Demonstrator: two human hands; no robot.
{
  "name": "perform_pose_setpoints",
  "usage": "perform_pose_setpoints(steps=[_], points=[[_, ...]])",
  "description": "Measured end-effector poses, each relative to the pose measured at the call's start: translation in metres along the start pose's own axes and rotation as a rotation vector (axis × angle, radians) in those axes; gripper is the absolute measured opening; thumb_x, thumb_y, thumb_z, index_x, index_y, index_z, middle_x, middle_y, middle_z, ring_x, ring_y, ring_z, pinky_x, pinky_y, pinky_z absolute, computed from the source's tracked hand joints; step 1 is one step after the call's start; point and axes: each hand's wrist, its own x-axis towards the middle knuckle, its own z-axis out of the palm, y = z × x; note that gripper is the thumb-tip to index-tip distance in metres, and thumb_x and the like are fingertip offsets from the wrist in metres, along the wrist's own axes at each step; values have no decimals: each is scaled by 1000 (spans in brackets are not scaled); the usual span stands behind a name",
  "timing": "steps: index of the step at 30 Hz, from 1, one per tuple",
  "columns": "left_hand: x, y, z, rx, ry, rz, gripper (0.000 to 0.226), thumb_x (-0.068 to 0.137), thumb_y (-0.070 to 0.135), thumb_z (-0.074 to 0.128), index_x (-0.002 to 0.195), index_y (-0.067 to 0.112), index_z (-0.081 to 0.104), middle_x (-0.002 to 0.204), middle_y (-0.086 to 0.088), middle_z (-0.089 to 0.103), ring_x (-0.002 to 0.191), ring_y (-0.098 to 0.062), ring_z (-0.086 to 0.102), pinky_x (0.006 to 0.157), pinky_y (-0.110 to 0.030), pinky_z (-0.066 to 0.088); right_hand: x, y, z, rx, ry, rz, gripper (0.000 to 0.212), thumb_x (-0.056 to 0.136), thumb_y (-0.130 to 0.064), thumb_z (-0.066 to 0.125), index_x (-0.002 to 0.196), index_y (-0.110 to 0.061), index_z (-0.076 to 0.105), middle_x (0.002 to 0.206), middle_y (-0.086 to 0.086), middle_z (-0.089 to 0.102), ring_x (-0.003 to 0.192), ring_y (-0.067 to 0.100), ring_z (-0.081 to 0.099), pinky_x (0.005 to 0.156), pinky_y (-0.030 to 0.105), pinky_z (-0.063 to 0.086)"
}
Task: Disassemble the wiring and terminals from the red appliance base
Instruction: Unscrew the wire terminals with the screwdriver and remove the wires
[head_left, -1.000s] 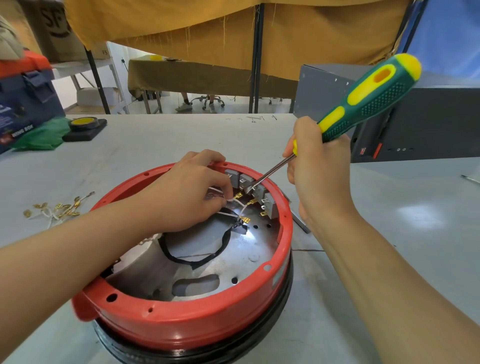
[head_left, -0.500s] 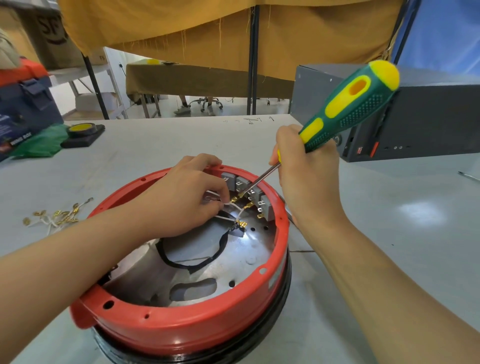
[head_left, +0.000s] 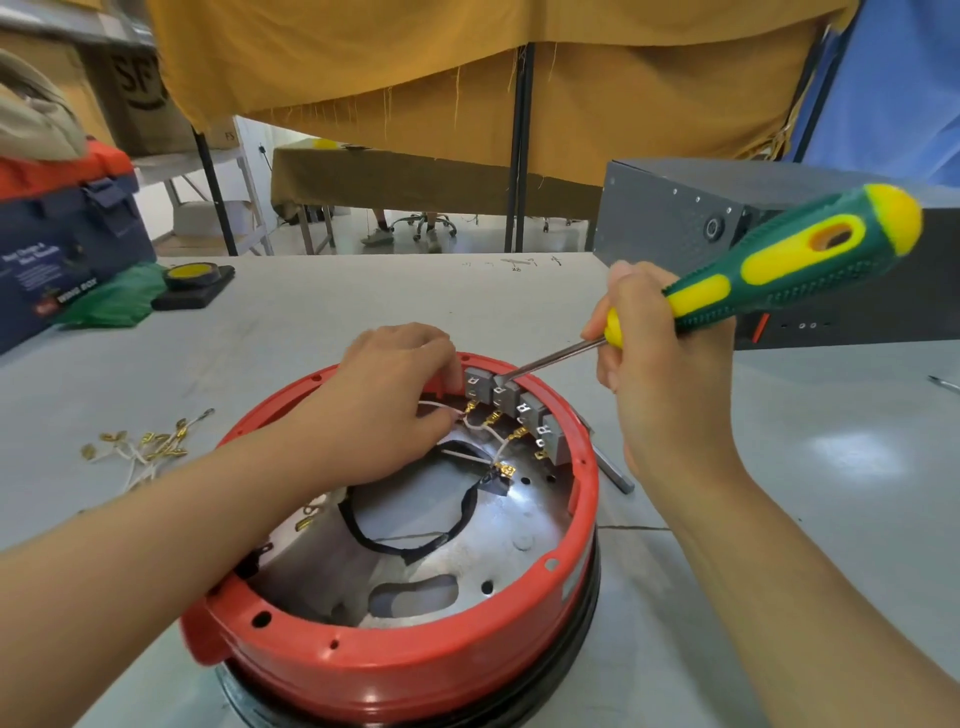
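The red appliance base (head_left: 395, 670) lies open side up on the grey table, a shiny metal plate inside. Along its far inner wall sits a row of grey terminal blocks (head_left: 514, 408) with brass connectors and white wires (head_left: 480, 428). My left hand (head_left: 384, 410) reaches inside and pinches a white wire close to the blocks. My right hand (head_left: 660, 374) grips a green and yellow screwdriver (head_left: 779, 270); its tip rests on the second block from the left. A black cable (head_left: 395, 543) loops across the plate.
A pile of removed brass terminals with white wires (head_left: 140, 449) lies left of the base. A grey metal case (head_left: 727, 228) stands at the back right. A blue and red toolbox (head_left: 57, 239), green cloth (head_left: 111, 301) and yellow tape roll (head_left: 189, 275) sit at the back left.
The screwdriver tip has shifted from among the brass connectors up onto the top of a grey block. My left hand stays on the white wire.
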Motion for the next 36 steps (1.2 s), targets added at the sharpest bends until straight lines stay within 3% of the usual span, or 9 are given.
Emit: perform_pose_setpoints(steps=[2, 4, 8, 13, 16, 22, 24, 28, 36], points=[[0, -1, 1, 88, -5, -46, 31, 84, 36, 58, 111, 28, 46, 119, 7, 52, 107, -17, 43, 94, -34, 32, -1, 0, 0, -22, -3, -2, 32, 84, -28, 48, 52, -21, 50, 39, -15, 42, 42, 3, 43, 47, 9, 32], [-2, -3, 0, 109, -48, -60, 47, 85, 40, 55, 127, 30, 37, 127, 8, 48, 111, -18, 42, 96, -37, 34, -2, -1, 0, -43, -13, -1, 33, 84, -28, 49, 52, -20, 50, 38, -13, 41, 40, 4, 42, 46, 9, 32], [-3, -5, -5, 85, -111, 11, 58, 86, 42, 53, 138, 29, 32, 136, 8, 45, 120, -18, 41, 103, -39, 36, 0, -4, 1, -59, -32, 0, 33, 82, -27, 51, 51, -17, 51, 37, -11, 40, 38, 6, 41, 45, 11, 31], [-1, -1, -11, -1, -180, 80, 55, 85, 38, 60, 133, 28, 34, 129, 9, 45, 114, -13, 45, 101, -33, 33, 3, -7, 1, -97, -66, -43, 35, 84, -27, 50, 49, -18, 50, 37, -14, 43, 39, 4, 44, 48, 9, 30], [1, 2, -13, -42, -222, 68, 50, 85, 33, 61, 126, 31, 33, 122, 11, 45, 106, -11, 44, 100, -34, 31, 3, -8, 0, -153, -80, -98, 40, 86, -24, 50, 51, -6, 49, 36, -12, 40, 39, 5, 41, 47, 8, 29], [0, 6, -10, -28, -144, 78, 36, 85, 32, 61, 115, 30, 42, 113, 7, 49, 105, -14, 41, 98, -28, 28, 0, -10, 4, -281, -111, -164, 47, 87, -28, 50, 59, 11, 50, 44, 11, 38, 45, 19, 40, 47, 22, 32], [0, 7, -8, -3, -114, 86, 27, 85, 33, 61, 109, 27, 51, 123, 4, 51, 116, -16, 41, 101, -27, 28, 0, -10, 4, -299, -113, -166, 48, 87, -28, 50, 59, 10, 50, 45, 12, 39, 45, 19, 40, 48, 22, 32], [-2, 5, -3, -36, -128, 67, 16, 86, 33, 61, 102, 31, 63, 147, 7, 33, 135, -12, 27, 108, -22, 18, 0, -9, 3, -302, -112, -149, 48, 87, -29, 49, 61, 12, 50, 46, 12, 38, 45, 17, 37, 48, 22, 32], [-3, 2, -1, -62, -125, 68, 17, 87, 33, 60, 103, 35, 67, 148, 8, 31, 134, -11, 26, 110, -25, 18, -5, -6, 2, -339, -146, -167, 44, 87, -25, 49, 59, 9, 49, 42, -3, 33, 44, 10, 37, 47, 16, 30]])
